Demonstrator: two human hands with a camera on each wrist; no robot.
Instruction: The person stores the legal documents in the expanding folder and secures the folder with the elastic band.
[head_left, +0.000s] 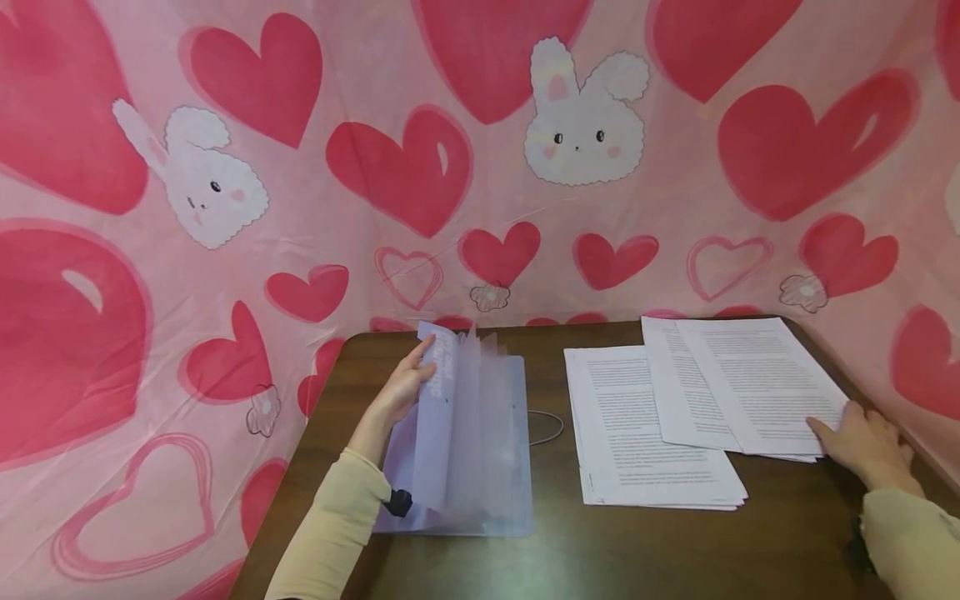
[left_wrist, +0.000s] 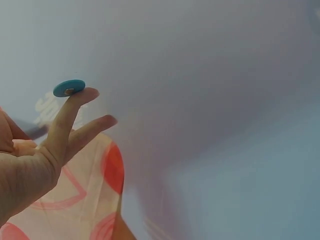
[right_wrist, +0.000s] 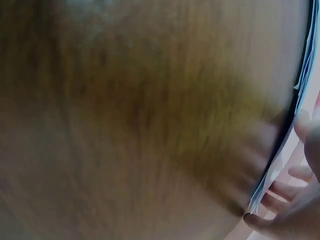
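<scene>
A lilac document folder (head_left: 517,467) with clear plastic pockets stands partly spread on the left of the table. My left hand (head_left: 405,383) holds its raised, curved front cover (head_left: 435,433) near the upper left edge. In the left wrist view, two extended fingertips (left_wrist: 92,92) touch the cover beside a round teal button (left_wrist: 69,88); the hand's other fingers are partly hidden. Over on the right, my right hand (head_left: 870,442) grips the lower right corner of the upper printed sheets (head_left: 772,383). The right wrist view shows the paper edges (right_wrist: 300,95) between thumb and fingers.
Another stack of printed sheets (head_left: 622,433) lies partly under the upper ones. A thin elastic cord (head_left: 553,425) loops out from the folder's right side. The dark wooden table (head_left: 555,550) backs onto a pink cloth (head_left: 585,217) with hearts and rabbits.
</scene>
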